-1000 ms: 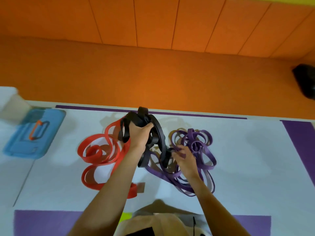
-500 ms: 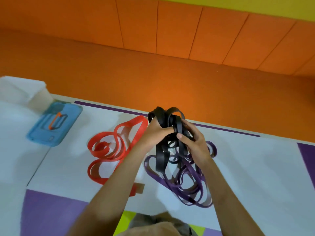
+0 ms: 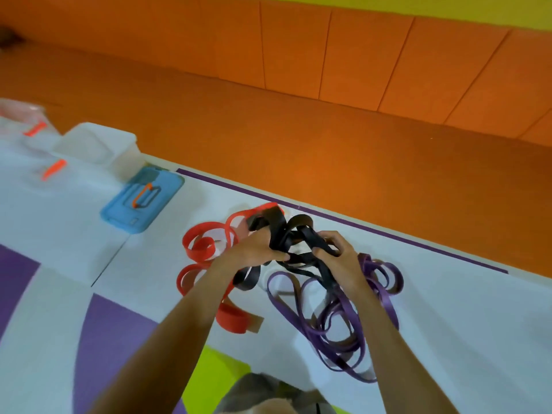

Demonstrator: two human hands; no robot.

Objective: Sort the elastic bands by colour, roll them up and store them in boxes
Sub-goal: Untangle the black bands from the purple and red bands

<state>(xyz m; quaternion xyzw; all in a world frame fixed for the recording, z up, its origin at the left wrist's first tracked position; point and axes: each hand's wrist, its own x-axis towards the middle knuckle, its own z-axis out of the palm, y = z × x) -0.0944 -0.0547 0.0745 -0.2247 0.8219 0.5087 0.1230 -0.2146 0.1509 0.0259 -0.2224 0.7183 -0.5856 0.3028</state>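
Black bands (image 3: 277, 233), one tangled bunch, are hanging just over the white mat (image 3: 463, 309) between red bands (image 3: 197, 249) and purple bands (image 3: 385, 297), left hand (image 3: 254, 251) gripping the bunch, right hand (image 3: 340, 261) pinching a strap; risk: trailing loops catching purple ones, dragging colours together.

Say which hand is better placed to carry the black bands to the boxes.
Left, probably. Both hands grip the black bands, but the left hand is on the side of the clear box and blue lid; the right hand sits by the purple bands and would have to cross the left arm.
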